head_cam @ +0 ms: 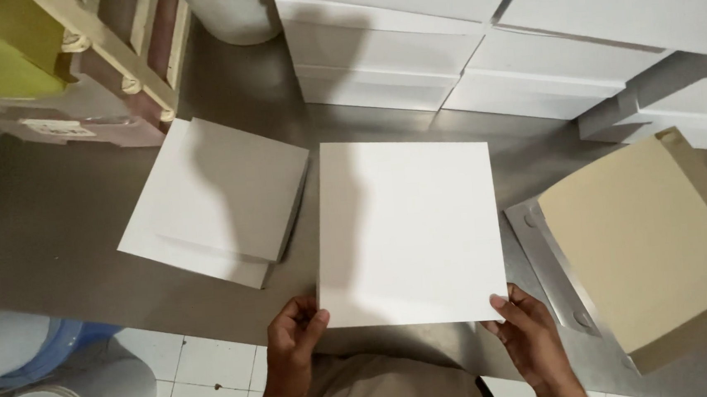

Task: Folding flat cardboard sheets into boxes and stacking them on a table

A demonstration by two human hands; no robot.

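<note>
White card sheet (pixel 410 229) lies flat on the steel counter (pixel 57 236), straight ahead of the person. Left hand (pixel 293 344) pinches its near left corner; right hand (pixel 529 335) pinches its near right corner; both closed on the edge. Sheet nearly square, slightly longer axis running away from the person, edges square to the counter front. Stack of white sheets (pixel 217 200) just left; tan folded box (pixel 651 244) to the right.
</note>
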